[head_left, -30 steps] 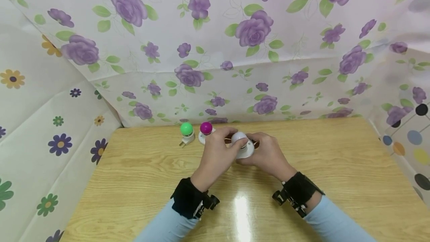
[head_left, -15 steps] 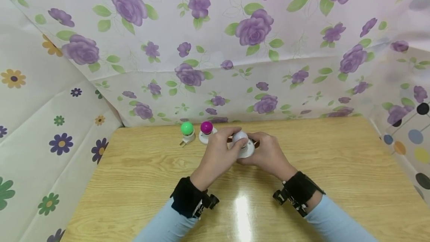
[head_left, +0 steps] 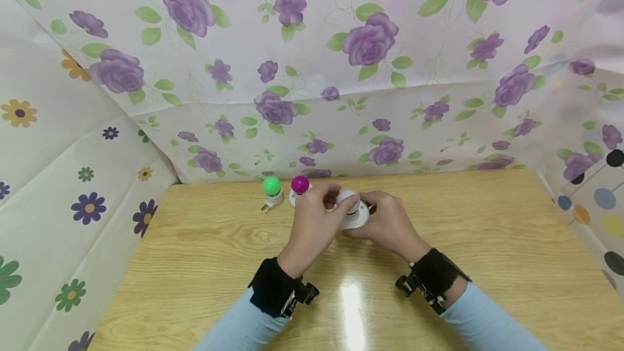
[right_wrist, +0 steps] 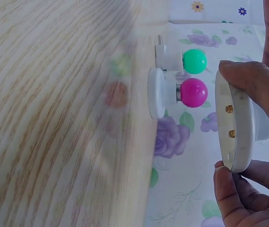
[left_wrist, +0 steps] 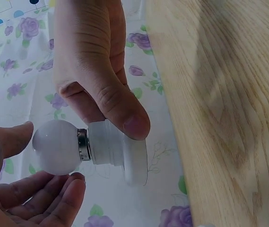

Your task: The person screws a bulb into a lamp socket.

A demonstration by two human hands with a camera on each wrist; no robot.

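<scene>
A white light bulb (left_wrist: pixel 56 146) with a metal collar sits in a round white lamp holder (left_wrist: pixel 132 158), raised above the table. My right hand (head_left: pixel 387 223) grips the holder by its rim, thumb on one side and fingers on the other. Two brass screws show in the holder's hollow underside in the right wrist view. My left hand (head_left: pixel 317 218) is loosely curled round the bulb, its thumb close against the globe. Its fingertips (left_wrist: pixel 73 184) lie along the globe's other side; how firmly they press cannot be told.
At the table's back edge, left of my hands, stand a green bulb (head_left: pixel 271 185) in a white plug-in socket (head_left: pixel 274 199) and a magenta bulb (right_wrist: pixel 194 92) in a round white holder (right_wrist: pixel 157 93). Flowered sheets (head_left: pixel 312 69) hang behind the wooden table (head_left: pixel 205 264).
The left fingers have loosened and drawn back slightly from the bulb's far side, the thumb shifting with them. The right hand holds the lamp holder in nearly the same place.
</scene>
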